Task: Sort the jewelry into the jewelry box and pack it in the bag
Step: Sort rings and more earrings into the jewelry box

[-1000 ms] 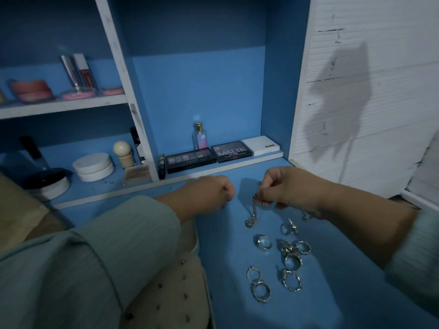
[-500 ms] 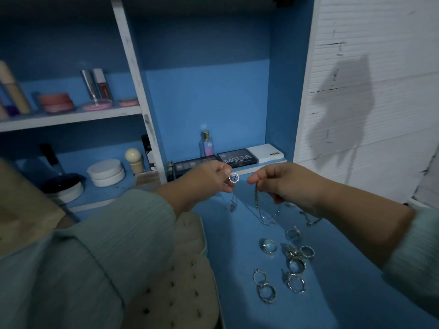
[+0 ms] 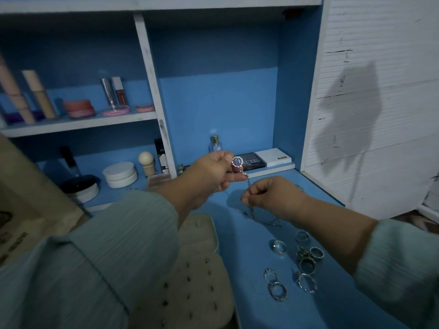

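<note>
Early in the sorting, by the look of it: beige padded jewelry box (image 3: 202,236) open below the left forearm, studs in its near panel, no bag identifiable. Left hand (image 3: 211,173) raised, pinching the round blue-stoned pendant of a silver chain necklace (image 3: 237,161). Right hand (image 3: 268,194) just beside and lower, pinching the chain. Loose silver rings (image 3: 306,264) below the right wrist, unsorted.

Open blue desk surface (image 3: 240,269) lies between the jewelry box (image 3: 199,276) and the rings (image 3: 297,264) — a hand could pass there. Behind, the palettes (image 3: 261,160) and perfume bottle (image 3: 215,143) block the shelf edge.
</note>
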Action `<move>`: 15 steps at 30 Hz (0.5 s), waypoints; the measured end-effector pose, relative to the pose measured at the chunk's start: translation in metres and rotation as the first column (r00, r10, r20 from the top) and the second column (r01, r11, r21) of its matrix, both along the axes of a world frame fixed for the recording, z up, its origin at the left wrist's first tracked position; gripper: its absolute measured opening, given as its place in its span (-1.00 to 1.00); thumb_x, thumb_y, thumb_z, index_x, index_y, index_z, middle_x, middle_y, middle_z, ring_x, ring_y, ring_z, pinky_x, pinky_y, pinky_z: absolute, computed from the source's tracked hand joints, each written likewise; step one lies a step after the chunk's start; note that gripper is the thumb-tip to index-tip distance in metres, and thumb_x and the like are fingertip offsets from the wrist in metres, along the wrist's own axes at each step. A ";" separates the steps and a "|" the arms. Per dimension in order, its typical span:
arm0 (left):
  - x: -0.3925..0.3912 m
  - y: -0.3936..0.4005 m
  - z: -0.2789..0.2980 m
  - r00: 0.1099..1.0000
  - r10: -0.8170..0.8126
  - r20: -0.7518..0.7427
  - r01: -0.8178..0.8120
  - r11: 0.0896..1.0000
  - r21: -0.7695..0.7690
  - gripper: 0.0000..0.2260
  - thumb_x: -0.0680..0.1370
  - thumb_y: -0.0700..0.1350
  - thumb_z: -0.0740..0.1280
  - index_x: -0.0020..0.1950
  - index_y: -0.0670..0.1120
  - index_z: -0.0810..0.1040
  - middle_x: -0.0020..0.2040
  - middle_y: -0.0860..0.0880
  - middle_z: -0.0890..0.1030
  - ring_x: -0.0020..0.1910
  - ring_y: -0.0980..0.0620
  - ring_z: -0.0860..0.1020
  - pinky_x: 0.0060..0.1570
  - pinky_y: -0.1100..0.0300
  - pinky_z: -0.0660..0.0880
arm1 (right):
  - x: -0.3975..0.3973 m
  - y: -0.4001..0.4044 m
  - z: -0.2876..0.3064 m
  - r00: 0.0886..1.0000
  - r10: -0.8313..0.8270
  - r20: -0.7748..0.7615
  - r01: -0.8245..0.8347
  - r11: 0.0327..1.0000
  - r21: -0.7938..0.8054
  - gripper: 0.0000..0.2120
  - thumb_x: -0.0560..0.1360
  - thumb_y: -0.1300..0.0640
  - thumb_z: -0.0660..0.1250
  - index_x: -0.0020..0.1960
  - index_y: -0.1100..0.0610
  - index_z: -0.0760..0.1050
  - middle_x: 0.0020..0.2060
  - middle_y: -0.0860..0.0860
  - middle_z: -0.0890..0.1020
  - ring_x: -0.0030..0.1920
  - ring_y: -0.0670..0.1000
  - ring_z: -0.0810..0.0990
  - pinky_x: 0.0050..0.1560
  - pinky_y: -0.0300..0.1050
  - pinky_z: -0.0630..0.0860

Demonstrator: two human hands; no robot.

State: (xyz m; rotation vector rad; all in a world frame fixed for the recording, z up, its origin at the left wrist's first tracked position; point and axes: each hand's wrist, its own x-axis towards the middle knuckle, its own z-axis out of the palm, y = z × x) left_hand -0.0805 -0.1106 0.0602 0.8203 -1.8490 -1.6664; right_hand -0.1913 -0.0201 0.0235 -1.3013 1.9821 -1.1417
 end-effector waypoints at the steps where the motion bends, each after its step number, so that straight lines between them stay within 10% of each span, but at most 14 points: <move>1: 0.001 -0.001 -0.001 1.000 0.025 -0.014 -0.024 1.000 0.008 -0.85 0.67 -0.10 0.03 0.08 -0.09 0.37 -0.17 0.01 0.54 -0.42 0.25 0.60 -0.50 0.45 0.32 | 0.000 0.000 0.002 1.000 0.002 -0.008 -0.002 1.000 0.006 -0.95 0.42 0.21 0.43 -0.13 0.17 0.64 -0.32 -0.06 0.61 -0.30 -0.17 0.49 -0.34 -0.52 0.37; 4: 0.003 -0.004 -0.003 0.993 0.110 -0.048 -0.107 0.993 0.052 -0.84 0.67 -0.11 0.03 0.02 -0.07 0.38 -0.21 0.01 0.53 -0.42 0.23 0.60 -0.50 0.42 0.33 | -0.005 0.005 0.011 1.000 -0.003 -0.011 0.003 1.000 0.012 -0.97 0.40 0.18 0.46 -0.21 0.07 0.64 -0.20 -0.04 0.66 -0.15 -0.14 0.55 -0.16 -0.43 0.42; 15: 0.005 0.012 0.008 0.954 0.245 -0.171 -0.191 0.939 0.285 -0.76 0.67 -0.16 0.01 -0.17 -0.05 0.31 -0.34 0.02 0.38 -0.54 0.22 0.54 -0.54 0.38 0.24 | -0.011 0.036 0.059 0.999 -0.038 -0.032 0.038 0.999 -0.020 -0.89 0.41 0.07 0.44 -0.11 0.09 0.65 -0.50 -0.18 0.54 -0.43 -0.21 0.44 -0.47 -0.45 0.31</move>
